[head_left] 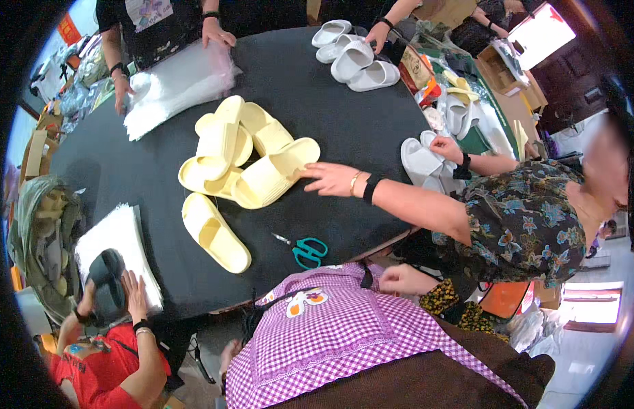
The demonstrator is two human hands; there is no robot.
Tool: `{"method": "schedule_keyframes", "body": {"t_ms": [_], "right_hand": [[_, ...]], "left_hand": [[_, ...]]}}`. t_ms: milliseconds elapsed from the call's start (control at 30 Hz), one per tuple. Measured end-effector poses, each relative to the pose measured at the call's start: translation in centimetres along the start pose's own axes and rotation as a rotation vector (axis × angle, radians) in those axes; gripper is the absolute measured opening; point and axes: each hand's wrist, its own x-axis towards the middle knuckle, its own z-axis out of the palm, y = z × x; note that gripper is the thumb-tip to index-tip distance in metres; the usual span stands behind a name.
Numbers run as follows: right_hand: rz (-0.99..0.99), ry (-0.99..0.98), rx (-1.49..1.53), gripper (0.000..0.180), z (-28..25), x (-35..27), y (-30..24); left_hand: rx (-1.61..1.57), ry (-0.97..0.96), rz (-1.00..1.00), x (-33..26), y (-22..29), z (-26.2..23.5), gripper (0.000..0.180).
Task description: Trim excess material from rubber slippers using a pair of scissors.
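Note:
My right hand (401, 280) hangs by the table's front edge, beside my purple checked apron (330, 334). Its fingers are curled together, and whatever may be between them is hidden. Only a small part of my left hand (230, 354) shows, low at the apron's left side, with its fingers mostly out of sight. Teal-handled scissors (309, 253) lie on the black table in front of me. Beyond them is a loose pile of pale yellow slippers (273, 174), with one yellow slipper (217, 233) lying apart, nearer me. Neither of my hands touches them.
At right, a co-worker's hand (330, 179) touches a yellow slipper; their other hand is at grey slippers (423, 160). Other people handle clear plastic bags (180, 85), grey slippers (358, 61) at the back, and a dark slipper (108, 276) over a white stack (129, 235).

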Motion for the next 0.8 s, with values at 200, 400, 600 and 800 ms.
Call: {"method": "schedule_keyframes", "body": {"t_ms": [200, 400, 600, 800], "right_hand": [[0.027, -0.088, -0.260, 0.028, -0.3, -2.5, 3.1], [0.035, -0.200, -0.050, 0.027, -0.4, -3.4, 4.3], [0.106, -0.167, 0.034, 0.029, 0.3, -3.8, 0.5], [0.134, -0.183, -0.098, 0.030, 0.0, -3.7, 0.1]], "left_hand": [[-0.129, -0.016, 0.238, 2.7, 10.7, -1.6, 0.056], [-0.288, -0.002, 0.486, 2.9, 21.2, 0.1, 0.062], [-0.355, 0.022, 0.681, 2.5, 31.8, 9.8, 0.077], [-0.130, -0.915, 0.688, 0.1, 39.3, 3.1, 0.058]]}}
